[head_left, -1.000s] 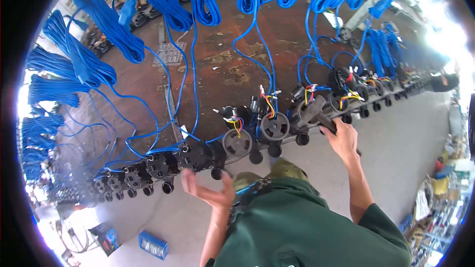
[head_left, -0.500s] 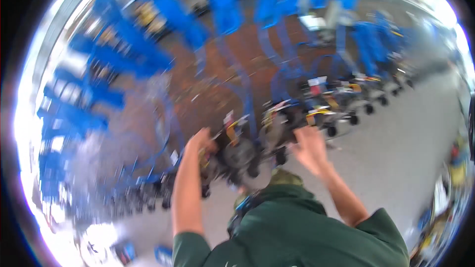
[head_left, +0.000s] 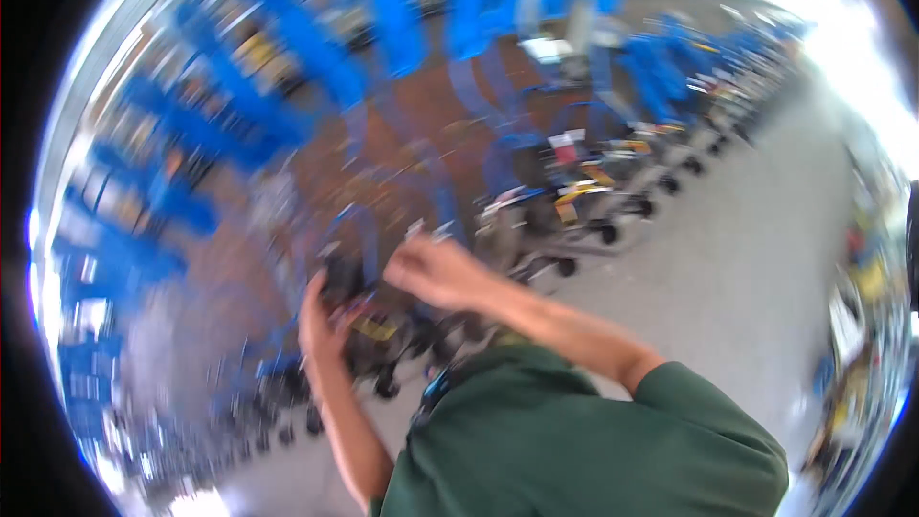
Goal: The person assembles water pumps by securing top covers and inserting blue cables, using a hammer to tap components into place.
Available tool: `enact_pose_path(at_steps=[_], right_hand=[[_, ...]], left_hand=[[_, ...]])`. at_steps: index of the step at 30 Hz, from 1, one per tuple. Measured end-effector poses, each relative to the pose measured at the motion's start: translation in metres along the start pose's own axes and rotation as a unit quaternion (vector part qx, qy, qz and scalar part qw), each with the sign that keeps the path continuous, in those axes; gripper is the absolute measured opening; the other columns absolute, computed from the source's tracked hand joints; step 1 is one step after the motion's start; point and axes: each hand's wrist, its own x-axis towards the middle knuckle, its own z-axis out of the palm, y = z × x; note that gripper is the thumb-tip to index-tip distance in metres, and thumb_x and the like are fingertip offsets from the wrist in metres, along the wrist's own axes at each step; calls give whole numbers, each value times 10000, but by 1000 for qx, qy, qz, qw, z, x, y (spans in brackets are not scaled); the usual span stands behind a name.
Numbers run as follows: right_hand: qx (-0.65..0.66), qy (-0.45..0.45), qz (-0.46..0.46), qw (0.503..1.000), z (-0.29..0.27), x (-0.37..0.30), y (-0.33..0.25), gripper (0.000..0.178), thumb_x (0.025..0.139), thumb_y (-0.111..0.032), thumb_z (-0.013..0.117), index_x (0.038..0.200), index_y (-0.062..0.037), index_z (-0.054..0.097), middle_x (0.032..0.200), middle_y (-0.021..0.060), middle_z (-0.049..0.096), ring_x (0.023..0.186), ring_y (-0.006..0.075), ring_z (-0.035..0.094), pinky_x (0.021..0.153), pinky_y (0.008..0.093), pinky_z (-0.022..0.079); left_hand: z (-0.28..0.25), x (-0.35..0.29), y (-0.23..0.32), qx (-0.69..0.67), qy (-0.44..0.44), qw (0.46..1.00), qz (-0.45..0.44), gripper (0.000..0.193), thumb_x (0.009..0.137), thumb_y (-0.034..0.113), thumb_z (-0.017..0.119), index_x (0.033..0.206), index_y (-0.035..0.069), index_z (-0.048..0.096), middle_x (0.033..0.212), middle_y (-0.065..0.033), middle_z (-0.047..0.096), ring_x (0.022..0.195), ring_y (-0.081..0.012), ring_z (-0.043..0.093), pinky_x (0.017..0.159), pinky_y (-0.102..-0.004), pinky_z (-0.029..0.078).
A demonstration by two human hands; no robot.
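Note:
My left hand (head_left: pixel 321 321) is at a dark, blocky object (head_left: pixel 343 278) on the near side of the brown-red surface, its thumb and fingers apart along the object's left side. Blur hides whether it grips that object. To the right of it, my right hand (head_left: pixel 431 273) reaches in with bent fingers over the row of parts. Motion smears those fingers, and anything in them cannot be made out. Just below the left hand lies a small yellow piece (head_left: pixel 375 327) among dark parts.
Blue strips (head_left: pixel 392 19) hang along the far side above the brown-red surface (head_left: pixel 402 120). A row of dark wheels or knobs (head_left: pixel 603 230) lines the near edge. Grey floor (head_left: pixel 708 297) stretches to the right. Cluttered shelves or bins (head_left: pixel 852 345) stand at the far right.
Both hands have come closer together; the right one has swung left across the row of parts. My left hand has shifted left and slightly down. The whole view has shifted.

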Motion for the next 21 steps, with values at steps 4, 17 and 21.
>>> enact_pose_path(at_steps=[4, 17, 21], right_hand=[[225, -135, 90, 961, 53, 77, 28, 632, 1018, -608, 593, 1232, -22, 691, 1180, 92, 724, 1120, 169, 649, 948, 378, 514], [515, -221, 242, 792, 63, 103, 45, 354, 1031, -403, 664, 1151, -70, 670, 1245, 176, 725, 1155, 302, 707, 974, 457, 582], [501, -210, 299, 785, 49, 106, 45, 369, 1047, -377, 642, 1148, -25, 685, 1254, 199, 728, 1129, 328, 719, 971, 465, 585]], left_hand=[[-3, -7, -13, -366, -96, 910, -172, 685, 1038, 581, 524, 1366, -19, 572, 1233, -261, 690, 1050, -453, 723, 913, -574, 601], [-5, -39, -9, -45, 63, 992, -96, 556, 1059, 374, 618, 1461, 4, 518, 1184, -105, 676, 1066, -163, 626, 962, -316, 495], [-2, -49, -16, -29, -123, 992, 20, 565, 913, 224, 796, 1368, -37, 588, 1158, -115, 700, 1023, -160, 643, 899, -334, 522]])
